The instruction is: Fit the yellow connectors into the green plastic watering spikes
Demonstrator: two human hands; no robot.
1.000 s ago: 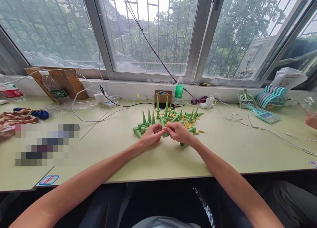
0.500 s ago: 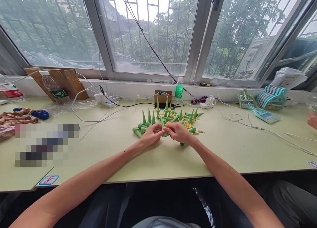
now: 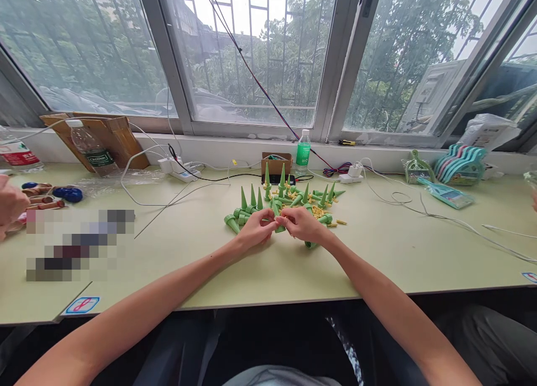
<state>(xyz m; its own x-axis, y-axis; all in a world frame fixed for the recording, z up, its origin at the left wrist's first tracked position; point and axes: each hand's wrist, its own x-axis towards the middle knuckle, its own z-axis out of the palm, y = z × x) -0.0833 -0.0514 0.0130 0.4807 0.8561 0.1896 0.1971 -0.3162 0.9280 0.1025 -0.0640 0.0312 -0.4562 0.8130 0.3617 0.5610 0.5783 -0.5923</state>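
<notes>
My left hand and my right hand meet over the pale green table, fingers pinched together. Between them they hold a green plastic cone, mostly hidden by the fingers. Just beyond lies a pile of green cones, some standing upright, some lying down, mixed with small yellow pieces. One more green piece lies under my right wrist.
A cardboard box and a green bottle stand behind the pile. A power strip and cables run along the back. Another person's hand shows at the left edge near brown tubes. Pastel packages lie at the right.
My hands stay where they were, still on the cone. Another person's hand has come into view at the left edge, and the hand at the right edge has nearly withdrawn.
</notes>
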